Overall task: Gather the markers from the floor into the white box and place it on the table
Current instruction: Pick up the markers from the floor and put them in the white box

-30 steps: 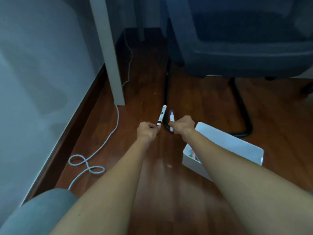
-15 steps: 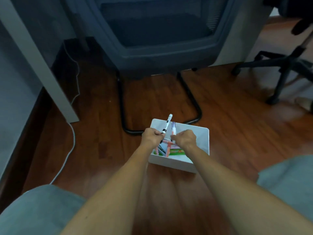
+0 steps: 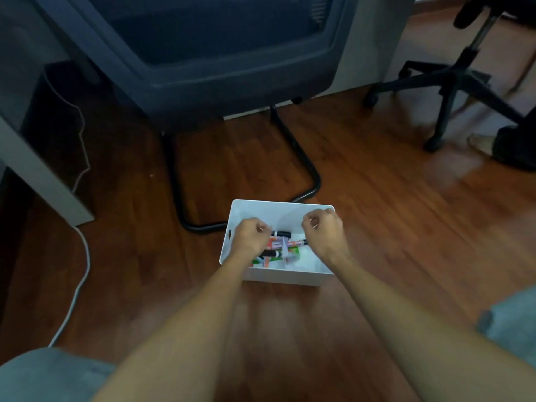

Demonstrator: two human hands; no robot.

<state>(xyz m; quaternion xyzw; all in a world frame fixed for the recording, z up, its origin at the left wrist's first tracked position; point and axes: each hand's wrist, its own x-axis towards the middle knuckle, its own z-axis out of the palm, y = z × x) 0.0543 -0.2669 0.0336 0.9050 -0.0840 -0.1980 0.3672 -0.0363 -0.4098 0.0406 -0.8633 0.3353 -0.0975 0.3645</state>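
- my left hand (image 3: 251, 238) hangs over the left part of the white box (image 3: 246, 209), fingers curled inward; i cannot tell whether anything is pinched in them or whether they are closed on nothing.
- my right hand (image 3: 323, 232) hangs over the right part of the box near its far corner, also curled into a loose fist; what it holds, if anything, cannot be made out through the blur.
- the white box sits on the wooden floor (image 3: 391, 227), directly ahead of me, its far rim just beside the black sled base of the dark chair (image 3: 203, 53).
- the markers (image 3: 282, 245) lie heaped inside the box, mostly crosswise: black caps, an orange barrel and a green patch show between my hands. their number cannot be counted.
- progress, as i judge it: gathering looks close to done. no loose marker shows on the visible floor, though the area under the chair and behind my arms is hidden.
- what is left, as i judge it: free both hands, check for stragglers, grip the box by its sides and lift it onto the table. only a pale table leg (image 3: 43, 181) shows at the left, so the tabletop itself is out of sight.
- bystanders: a white cable (image 3: 82, 250) trails along the floor at left; a swivel chair base (image 3: 452, 82) stands well apart at right.
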